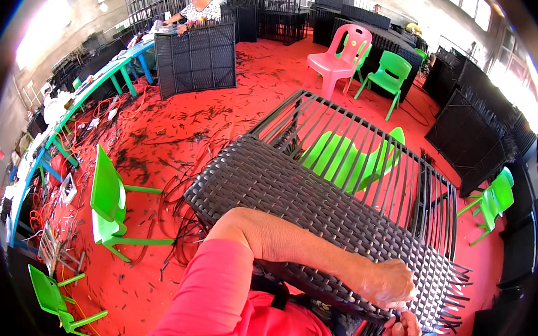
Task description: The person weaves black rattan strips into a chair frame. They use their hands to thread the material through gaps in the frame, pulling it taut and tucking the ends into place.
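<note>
A black woven wicker panel [294,191] on a frame stretches across in front of me, its near part densely woven. Bare parallel black strips [345,122] span its far part, and loose strip ends [458,304] stick out at the right end. My left arm crosses over the weave, and my left hand [385,283] is closed in a fist at the near right edge. Just below it my right hand [402,329] is partly cut off by the lower edge, fingers bent and closed against the panel's side. What either hand grips is too hidden to make out.
A green chair [111,205] stands left, another [58,300] lower left, and one [340,159] shows beneath the strips. A pink chair [339,57] stands beyond. At the back left, a person [199,12] is behind a black woven panel [197,60]. Black scraps litter the red floor [258,66].
</note>
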A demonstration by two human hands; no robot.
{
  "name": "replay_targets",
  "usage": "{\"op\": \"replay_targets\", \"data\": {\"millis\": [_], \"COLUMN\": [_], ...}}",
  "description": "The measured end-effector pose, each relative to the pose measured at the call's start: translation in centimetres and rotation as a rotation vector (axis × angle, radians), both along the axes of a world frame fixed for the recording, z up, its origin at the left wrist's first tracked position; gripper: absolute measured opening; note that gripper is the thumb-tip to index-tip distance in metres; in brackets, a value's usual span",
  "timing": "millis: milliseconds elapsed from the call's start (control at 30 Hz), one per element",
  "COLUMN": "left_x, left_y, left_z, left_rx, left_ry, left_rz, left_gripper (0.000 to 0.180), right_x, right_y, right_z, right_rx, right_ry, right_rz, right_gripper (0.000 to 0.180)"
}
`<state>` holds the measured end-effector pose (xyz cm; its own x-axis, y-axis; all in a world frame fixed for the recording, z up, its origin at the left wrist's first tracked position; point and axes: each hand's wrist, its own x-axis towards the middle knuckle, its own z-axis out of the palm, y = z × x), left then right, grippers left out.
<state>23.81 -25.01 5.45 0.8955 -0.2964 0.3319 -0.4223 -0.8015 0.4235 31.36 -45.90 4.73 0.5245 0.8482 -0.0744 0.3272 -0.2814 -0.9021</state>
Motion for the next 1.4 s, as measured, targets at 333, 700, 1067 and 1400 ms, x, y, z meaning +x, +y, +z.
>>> {"op": "replay_targets", "data": {"millis": [333, 700, 1067, 1400], "left_x": [-0.4, 0.7, 1.2, 2.7], "left_y": [-1.2, -0.6, -0.4, -0.3], "left_z": [-1.7, -3.7, -4.2, -6.9], "left_rx": [-0.232, -0.509, -0.786, -0.706], "left_ry": [0.09, 0.253, 0.407, 0.249], "left_rz": [0.036, 0.048, -0.002, -0.006], "left_gripper": [0.033, 0.039, 0.04, 0.04], "right_x": [0.4, 1.5, 0.6, 3.9], "right_y": [0.5, 0.3, 1.8, 2.0], "right_z": [-2.5, -3.7, -0.8, -1.7], "right_rx": [0.069, -0.086, 0.047, -0.136], "right_ry": [-0.213, -0.033, -0.276, -0.329], "right_rz": [0.017, -0.037, 0.057, 0.144], "right_gripper": [0.014, 0.017, 0.019, 0.021]}}
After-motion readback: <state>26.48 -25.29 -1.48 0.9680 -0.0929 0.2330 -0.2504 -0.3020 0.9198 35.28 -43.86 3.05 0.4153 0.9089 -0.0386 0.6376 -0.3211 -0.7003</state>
